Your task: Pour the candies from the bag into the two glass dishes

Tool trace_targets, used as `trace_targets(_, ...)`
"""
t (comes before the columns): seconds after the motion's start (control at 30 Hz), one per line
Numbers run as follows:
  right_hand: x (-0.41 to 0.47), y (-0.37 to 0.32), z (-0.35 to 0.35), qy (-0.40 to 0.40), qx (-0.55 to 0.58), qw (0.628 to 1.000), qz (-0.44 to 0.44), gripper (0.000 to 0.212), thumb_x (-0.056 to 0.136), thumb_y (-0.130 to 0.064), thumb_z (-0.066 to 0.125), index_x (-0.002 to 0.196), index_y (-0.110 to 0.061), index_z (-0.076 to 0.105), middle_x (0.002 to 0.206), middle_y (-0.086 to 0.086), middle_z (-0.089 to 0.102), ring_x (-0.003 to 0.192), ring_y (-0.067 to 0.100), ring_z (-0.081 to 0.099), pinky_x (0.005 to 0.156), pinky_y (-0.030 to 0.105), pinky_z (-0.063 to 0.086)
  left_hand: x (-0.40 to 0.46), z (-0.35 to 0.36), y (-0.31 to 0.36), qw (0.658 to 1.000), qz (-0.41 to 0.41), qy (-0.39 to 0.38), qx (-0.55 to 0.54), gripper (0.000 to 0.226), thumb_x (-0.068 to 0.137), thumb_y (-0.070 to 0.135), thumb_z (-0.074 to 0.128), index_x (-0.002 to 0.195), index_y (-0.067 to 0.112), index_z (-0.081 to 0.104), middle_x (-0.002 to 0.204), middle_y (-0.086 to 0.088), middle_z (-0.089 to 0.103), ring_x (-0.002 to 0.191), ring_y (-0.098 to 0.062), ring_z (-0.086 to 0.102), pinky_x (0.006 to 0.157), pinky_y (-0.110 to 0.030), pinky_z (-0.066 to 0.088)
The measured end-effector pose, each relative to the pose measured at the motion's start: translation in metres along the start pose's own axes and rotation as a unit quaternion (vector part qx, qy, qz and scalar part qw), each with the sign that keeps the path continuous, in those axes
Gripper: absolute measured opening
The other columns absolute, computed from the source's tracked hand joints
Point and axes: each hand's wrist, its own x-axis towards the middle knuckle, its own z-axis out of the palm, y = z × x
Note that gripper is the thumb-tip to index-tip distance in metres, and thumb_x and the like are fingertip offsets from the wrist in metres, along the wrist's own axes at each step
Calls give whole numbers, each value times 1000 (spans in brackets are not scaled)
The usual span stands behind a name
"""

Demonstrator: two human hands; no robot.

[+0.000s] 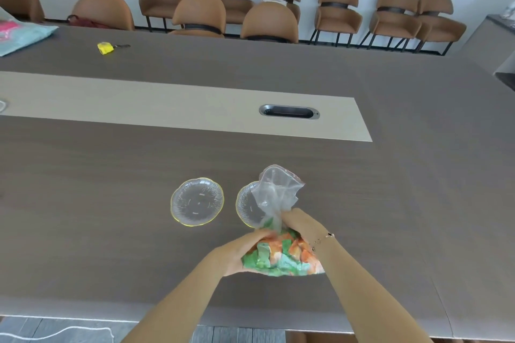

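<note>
A clear plastic bag [278, 192] full of green and orange wrapped candies [281, 256] is held above the near part of the table. My left hand [239, 252] cups the bag's full bottom from the left. My right hand [299, 224] grips the bag's neck, with the empty top standing up above it. Two empty glass dishes with yellow rims sit side by side beyond my hands: the left dish [197, 201] in full view, the right dish [246, 203] partly hidden behind the bag.
The long brown table [111, 189] has a beige centre strip with a cable slot [289, 112]. A yellow tape measure [105, 47] and a teal and pink bag [19, 33] lie far left. Brown chairs [269, 22] line the far side.
</note>
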Motion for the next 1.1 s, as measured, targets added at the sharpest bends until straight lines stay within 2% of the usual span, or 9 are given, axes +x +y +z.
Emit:
trace_targets(0.07,3,4,-2,-69,69,993,66,39,82,-53,54,91,-15,61,53,-6,66,44,9,60,54,23,45,4,-7,-4,998,3,41,-37,27,87,33,62,108,16,67,102,-9,76,96,-25,73,86,-42,59)
trace_targets(0.17,12,14,-3,-202,171,954,142,76,68,-68,64,122,-16,60,111,6,74,100,24,71,75,36,57,6,-15,-8,992,2,93,-88,28,87,34,62,110,19,64,103,-10,74,91,-23,73,72,-38,62)
trace_targets(0.27,11,19,-4,-251,206,940,105,70,75,-58,66,129,-15,59,129,11,65,118,28,62,95,43,52,9,-18,-10,986,-4,110,-122,34,84,34,66,113,16,65,98,-9,75,78,-19,75,57,-32,61)
trace_targets(0.4,6,26,-6,-226,183,956,25,55,83,-42,67,128,-11,59,125,12,68,117,28,63,105,41,48,8,-17,-4,988,-4,119,-96,31,85,40,66,108,19,65,97,-6,75,83,-17,74,62,-32,61)
trace_targets(0.63,10,28,-7,-142,143,979,-27,48,76,-41,73,113,-11,68,111,9,74,108,28,68,99,48,52,8,-15,13,987,5,163,1,41,86,52,61,106,17,65,109,-4,70,92,-14,69,60,-27,62)
trace_targets(0.7,11,26,-3,-109,123,985,-50,47,76,-39,74,111,-8,69,100,7,76,95,24,72,93,42,56,11,-14,16,985,7,173,23,42,89,50,58,110,14,64,100,-3,69,85,-14,69,66,-29,62)
trace_targets(0.8,15,25,2,-73,117,989,-60,51,72,-40,76,109,-5,68,103,12,76,94,25,72,94,41,56,18,-18,17,978,13,201,53,52,85,54,59,119,15,62,114,-5,66,101,-19,67,84,-38,60)
trace_targets(0.97,14,21,3,-64,195,977,-60,46,78,-30,77,110,1,64,106,20,74,88,30,73,86,42,59,13,-17,19,983,0,178,-38,22,88,39,63,99,20,63,98,-1,68,86,-14,66,65,-29,56)
trace_targets(1.1,11,15,3,-74,218,973,-12,41,79,-21,74,112,2,64,110,24,72,79,29,70,77,38,58,17,-15,22,980,-6,200,-14,27,88,34,60,106,14,64,93,-3,68,79,-14,65,53,-25,55)
